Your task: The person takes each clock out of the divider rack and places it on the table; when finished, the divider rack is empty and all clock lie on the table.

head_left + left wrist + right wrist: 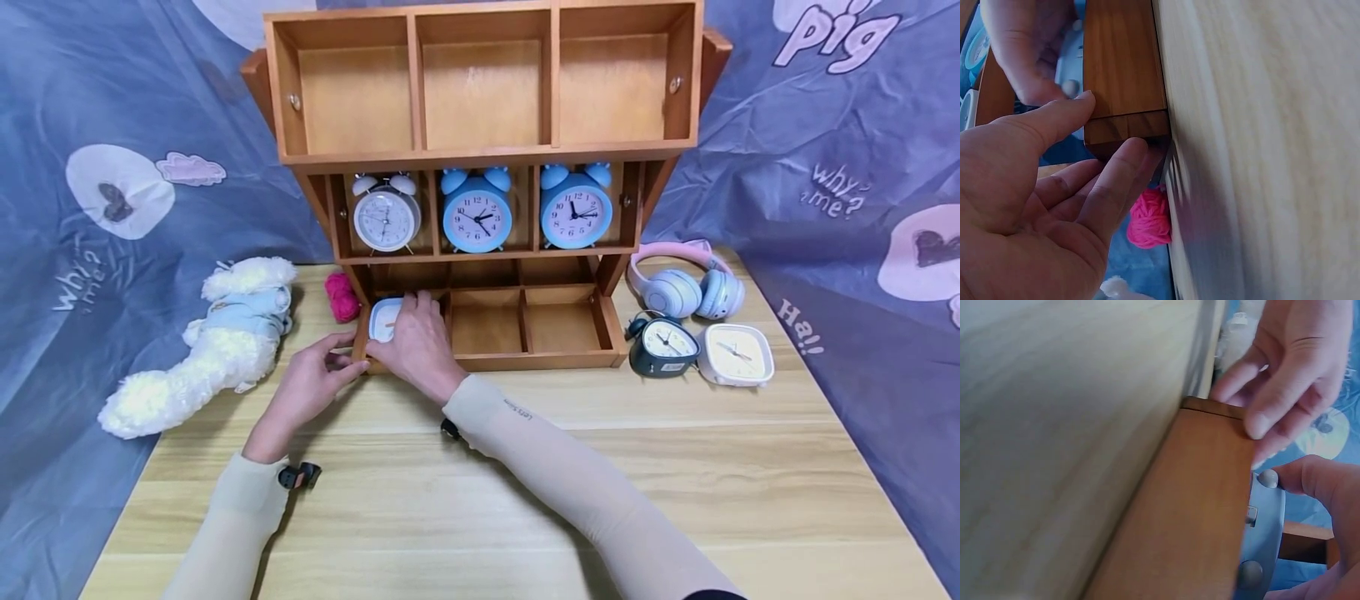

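Observation:
In the head view my right hand [424, 346] grips a small light-blue square alarm clock [382, 320] in the left compartment of the bottom tier of a wooden shelf [525, 362]. Seen from the right wrist, the thumb touches one of the round feet of the clock [1264, 528], just behind the shelf's front board. My left hand [309, 385] pinches that board's left corner; in the left wrist view its thumb lies on one face and its fingers on the end. The fingers of my right hand partly cover the clock face.
The middle tier holds a white twin-bell clock [387, 218] and two blue ones, the nearer to it [477, 218] central. Right of the shelf are headphones [675, 292], a dark clock [663, 346] and a white square clock [737, 355]. Pink yarn [342, 297] and a white plush [225, 350] lie left.

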### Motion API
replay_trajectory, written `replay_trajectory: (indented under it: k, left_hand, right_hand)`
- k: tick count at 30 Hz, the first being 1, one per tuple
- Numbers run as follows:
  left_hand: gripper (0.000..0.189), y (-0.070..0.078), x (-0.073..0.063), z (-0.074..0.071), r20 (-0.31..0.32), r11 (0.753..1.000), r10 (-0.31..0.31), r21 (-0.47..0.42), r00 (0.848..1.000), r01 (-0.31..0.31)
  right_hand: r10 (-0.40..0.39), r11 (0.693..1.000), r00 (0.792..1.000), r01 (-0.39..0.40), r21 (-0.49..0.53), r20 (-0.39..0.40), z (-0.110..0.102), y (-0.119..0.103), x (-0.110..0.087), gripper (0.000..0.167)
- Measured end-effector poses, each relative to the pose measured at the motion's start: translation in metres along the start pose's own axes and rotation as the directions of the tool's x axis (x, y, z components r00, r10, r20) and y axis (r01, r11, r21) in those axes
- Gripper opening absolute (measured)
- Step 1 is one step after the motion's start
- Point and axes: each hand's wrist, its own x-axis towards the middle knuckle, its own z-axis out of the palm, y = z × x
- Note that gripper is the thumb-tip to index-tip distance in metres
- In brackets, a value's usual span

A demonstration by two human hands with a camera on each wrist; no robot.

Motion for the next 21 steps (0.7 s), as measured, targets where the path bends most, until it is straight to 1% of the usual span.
replay_trajectory:
  k: [8, 14, 21]
  left_hand:
    - [0.055, -0.003, 0.0, 0.0, -0.007, 1.0, 0.007, -0.004, 1.0, -0.007]
    - [0.053, -0.005, 0.0, 0.0, -0.017, 1.0, 0.02, -0.009, 1.0, -0.02]
    - [0.055, -0.004, 0.0, 0.0, -0.017, 1.0, 0.02, -0.008, 1.0, -0.02]
  right_hand:
    - [-0.055, 0.998, 0.997, 0.057, 0.039, -0.055, -0.017, -0.006, -0.006, 0.091]
    - [-0.095, 0.99, 0.994, 0.1, 0.102, -0.06, -0.03, -0.009, -0.014, 0.091]
    - [-0.12, 0.983, 0.991, 0.127, 0.135, -0.062, -0.042, -0.01, -0.023, 0.095]
